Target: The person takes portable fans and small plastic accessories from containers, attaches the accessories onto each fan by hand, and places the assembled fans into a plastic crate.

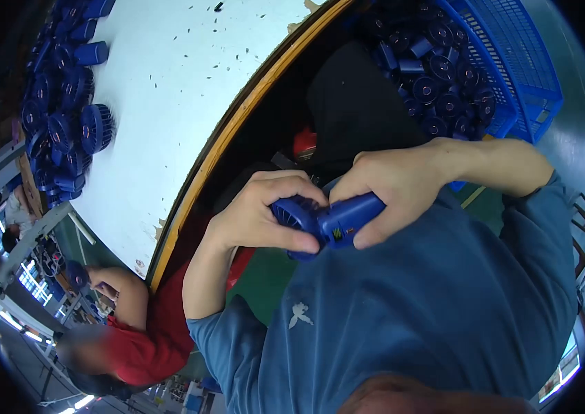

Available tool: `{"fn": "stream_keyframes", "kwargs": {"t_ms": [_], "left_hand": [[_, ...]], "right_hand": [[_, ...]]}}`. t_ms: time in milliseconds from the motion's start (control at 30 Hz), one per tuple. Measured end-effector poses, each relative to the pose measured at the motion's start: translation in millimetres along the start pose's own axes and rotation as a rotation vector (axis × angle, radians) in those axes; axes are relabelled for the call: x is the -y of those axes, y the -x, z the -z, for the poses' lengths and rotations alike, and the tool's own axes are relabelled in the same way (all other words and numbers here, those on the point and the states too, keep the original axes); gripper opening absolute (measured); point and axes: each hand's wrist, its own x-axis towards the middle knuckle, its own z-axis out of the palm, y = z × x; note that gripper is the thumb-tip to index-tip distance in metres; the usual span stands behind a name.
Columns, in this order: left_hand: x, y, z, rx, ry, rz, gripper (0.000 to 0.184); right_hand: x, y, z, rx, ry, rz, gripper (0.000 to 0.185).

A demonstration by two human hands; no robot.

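In front of the blue shirt [409,297]: blue handheld fan [328,225], held in the air between both hands, clear of the table [161,131].
Cage [292,212]: round, ribbed, partly covered by the left hand; meets the handle between the two grips. Cannot tell whether rigid or hinged there.
Handle [363,209]: smooth, rounded, tilted up toward the right; bears small coloured marks on the side facing the camera.
Left hand [254,210]: closed around the cage, with thumb along the near side and fingers over the far side.
Right hand [406,190]: closed on the handle, pinching between thumb and fingers across its width.
Weight and stiffness: probably light, easy to carry in one hand; looks like hard plastic, unlikely to squash as a whole.
Weak points: thin ribs, likely to flex or crack under a hard squeeze; smooth handle, perhaps slippery with damp fingers.
Best hold: around the handle for strength; at the cage, by the rim, with light pressure spread wide.
Table, far left: pile of similar blue fans [65,127] along the edge.
Basket [537,79], upper right: blue, slatted, with many more fans [437,93] heaped inside.
Lower left: co-worker in red [158,348], with a raised hand [106,290] near another round blue piece [77,275].
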Motion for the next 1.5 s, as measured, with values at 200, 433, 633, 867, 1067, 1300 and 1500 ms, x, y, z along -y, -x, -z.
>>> {"fn": "stream_keyframes", "kwargs": {"t_ms": [200,433,633,867,1067,1300,1500], "left_hand": [[3.1,10.2,6.5,-0.211,0.356,0.129,0.089],[11.2,-24.1,-33.3,-0.436,0.755,-0.214,0.135],[8.4,-39.8,-30.4,-0.705,0.847,-0.228,0.062],[-3.3,-22.0,-31.4,-0.668,0.862,-0.586,0.052],[-1.8,-24.8,-33.7,-0.597,0.845,-0.627,0.040],[-8.4,-20.8,-34.9,-0.732,0.655,-0.397,0.034],[-19.7,-49.4,-38.3,-1.073,0.207,-0.287,0.041]], "right_hand": [[5.1,-5.7,2.2,-0.125,-0.077,0.243,0.035],[29.8,-18.0,24.3,-0.536,0.420,0.359,0.043],[110.6,27.0,83.3,-0.489,0.960,-0.232,0.031],[99.5,90.1,232.8,-1.457,1.580,-0.158,0.028],[96.4,88.4,262.8,-1.437,1.598,-0.228,0.021],[130.0,88.2,253.3,-1.594,1.510,0.122,0.016],[93.8,3.0,87.2,-0.954,0.817,0.186,0.018]]}}
